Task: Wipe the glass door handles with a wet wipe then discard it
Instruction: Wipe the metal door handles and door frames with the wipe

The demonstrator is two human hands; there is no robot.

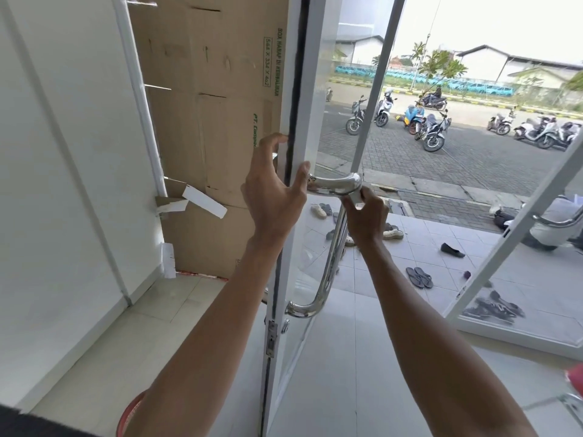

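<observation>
A chrome door handle runs down the white-framed glass door, curving into the frame at top and bottom. My right hand grips the handle just below its upper bend, with a white wet wipe pinched between fingers and metal. My left hand grips the edge of the door frame at handle height, thumb on the near side and fingers round the far side. A second chrome handle shows on the other door leaf at the right.
Flattened cardboard covers the panel left of the door. Shoes and sandals lie on the tiled porch outside. The second glass leaf stands ajar at the right. Parked motorbikes fill the lot beyond. A red object sits by my left elbow.
</observation>
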